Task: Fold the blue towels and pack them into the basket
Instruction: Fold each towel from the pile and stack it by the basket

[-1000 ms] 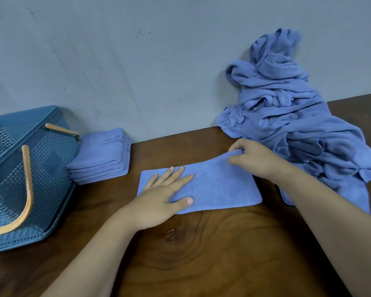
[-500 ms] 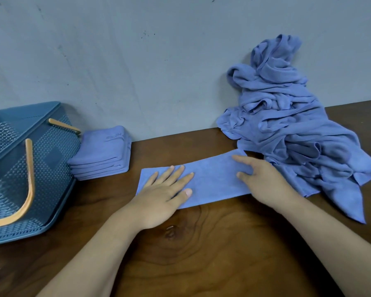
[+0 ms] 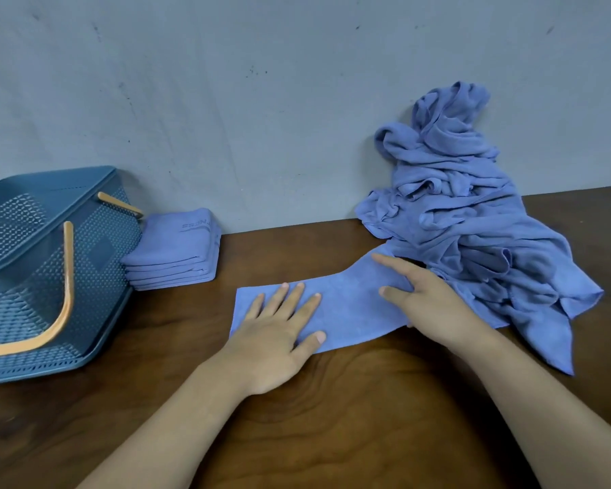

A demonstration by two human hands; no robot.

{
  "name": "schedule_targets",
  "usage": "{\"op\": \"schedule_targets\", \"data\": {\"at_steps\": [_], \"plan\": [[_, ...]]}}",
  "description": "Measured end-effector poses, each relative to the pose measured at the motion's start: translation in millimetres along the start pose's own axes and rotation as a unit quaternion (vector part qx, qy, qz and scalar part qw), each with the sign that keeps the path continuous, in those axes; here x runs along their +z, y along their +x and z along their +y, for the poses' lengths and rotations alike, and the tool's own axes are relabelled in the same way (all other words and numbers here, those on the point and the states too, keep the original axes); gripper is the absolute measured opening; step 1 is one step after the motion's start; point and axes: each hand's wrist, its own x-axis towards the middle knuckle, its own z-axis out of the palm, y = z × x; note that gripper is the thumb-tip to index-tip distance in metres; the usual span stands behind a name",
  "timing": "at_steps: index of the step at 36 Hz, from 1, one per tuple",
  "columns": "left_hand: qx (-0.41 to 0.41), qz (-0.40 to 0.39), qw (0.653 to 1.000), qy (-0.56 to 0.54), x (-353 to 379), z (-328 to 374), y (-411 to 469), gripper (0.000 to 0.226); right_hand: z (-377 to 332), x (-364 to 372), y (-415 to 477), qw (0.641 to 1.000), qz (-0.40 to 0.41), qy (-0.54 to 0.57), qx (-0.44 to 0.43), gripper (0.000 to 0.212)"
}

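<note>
Basket: a blue plastic basket (image 3: pixel 99 255) with perforated walls stands at 9 o'clock on the tabletop (image 3: pixel 332 425), close to the grey wall (image 3: pixel 226 100). One orange handle (image 3: pixel 66 277) hangs over its near side. What lies inside cannot be told.
Folded stack: a neat stack of folded blue towels (image 3: pixel 173 255) sits just beside the basket, at its 3 o'clock. Whether the two touch cannot be told. The top towel shows stitched lettering.
Left hand: the left hand (image 3: pixel 276 333) lies palm down on the left end of the strip. Its fingers (image 3: pixel 298 294) are straight and spread, pressing the cloth and gripping nothing.
Strip: one blue towel (image 3: pixel 350 308), folded into a long strip, lies flat at the middle of the tabletop. It runs from 8 o'clock toward 2 o'clock, and its far end reaches the heap.
Right hand: the right hand (image 3: pixel 427 298) rests palm down on the right part of the strip, at 3 o'clock from the left hand. Its fingers (image 3: pixel 392 262) are stretched toward 10 o'clock, flat on the cloth, closed round nothing.
Heap: unfolded blue towels (image 3: pixel 455 220) are piled at 2 o'clock, leaning up the wall and spilling down toward 4 o'clock beside the right wrist.
</note>
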Motion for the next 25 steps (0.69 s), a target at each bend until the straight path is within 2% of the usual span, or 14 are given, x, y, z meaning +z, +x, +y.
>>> {"op": "schedule_targets", "data": {"at_steps": [2, 4, 7, 9, 12, 16, 19, 22, 25], "plan": [[-0.013, 0.036, 0.999, -0.017, -4, 2, -4, 0.074, -10, -3, 2, 1.000, 0.010, -0.008, 0.013, 0.063], [-0.028, 0.107, 0.993, -0.036, -13, 1, -10, 0.072, -23, -5, 5, 0.999, 0.006, -0.016, 0.028, 0.068], [-0.065, 0.207, 0.972, -0.088, -21, -17, -27, 0.055, -43, -5, 11, 0.999, -0.012, -0.034, 0.025, 0.072], [-0.102, 0.246, 0.954, -0.141, -18, -38, -43, 0.043, -57, -3, 16, 0.998, -0.021, -0.056, 0.019, 0.073], [-0.162, 0.250, 0.935, -0.192, -12, -71, -61, 0.030, -81, 6, 19, 0.995, -0.038, -0.091, 0.012, 0.071], [-0.190, 0.243, 0.908, -0.283, -13, -87, -63, 0.030, -115, 31, 21, 0.990, -0.053, -0.128, -0.006, 0.067], [-0.172, 0.232, 0.916, -0.279, -11, -83, -60, 0.033, -133, 56, 27, 0.985, -0.079, -0.155, -0.013, 0.063], [-0.165, 0.236, 0.918, -0.273, -9, -82, -60, 0.034, -139, 84, 32, 0.979, -0.114, -0.167, -0.016, 0.050], [-0.163, 0.241, 0.915, -0.279, -9, -84, -59, 0.036, -140, 112, 38, 0.976, -0.134, -0.173, -0.008, 0.064]]}}
